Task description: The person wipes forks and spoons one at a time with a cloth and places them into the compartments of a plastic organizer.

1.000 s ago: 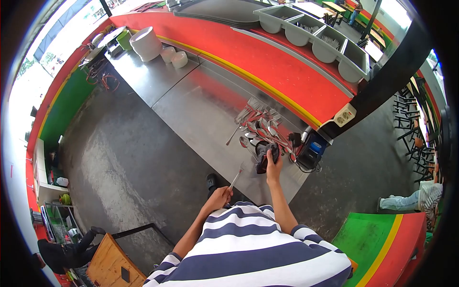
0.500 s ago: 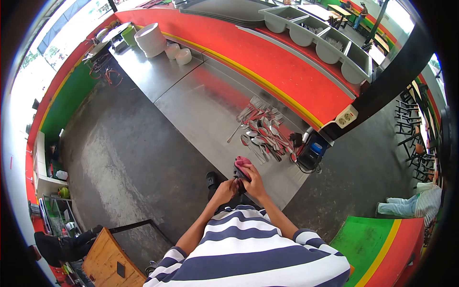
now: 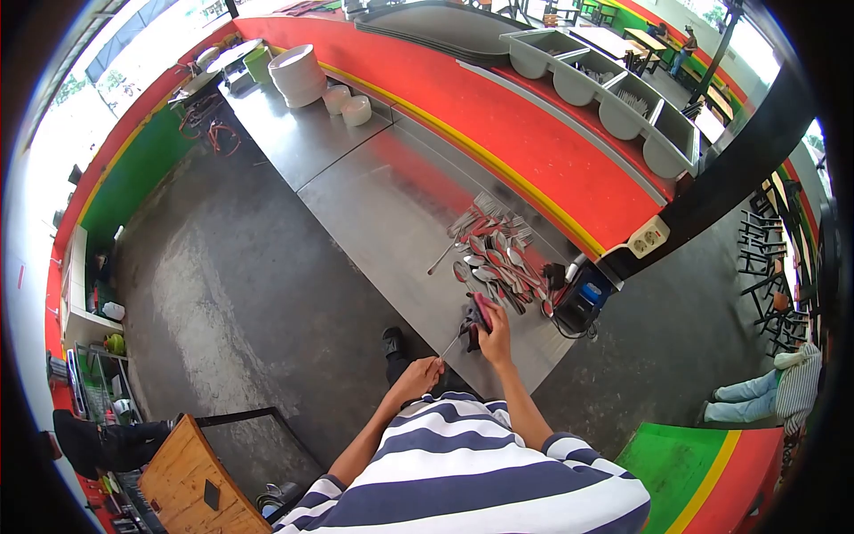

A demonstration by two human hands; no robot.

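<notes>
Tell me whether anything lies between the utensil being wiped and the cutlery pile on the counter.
Nothing visible does. The left hand holds the utensil by its handle, and the right hand wraps a cloth around its far end, right beside the cutlery pile. The dark box stands off to the side on the counter.

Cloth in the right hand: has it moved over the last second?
Yes. The cloth has drawn back from the cutlery pile toward the near edge of the steel counter.

Single cam, head-mounted, fisheye w/ dark round vignette. Looks steeply down & fwd over wearer's striped shirt (image 3: 463, 463) onto steel counter (image 3: 374, 196), its near edge running diag. Counter mid-range; left hand (image 3: 416, 378) & right hand (image 3: 492, 331) close, low-centre.
</notes>
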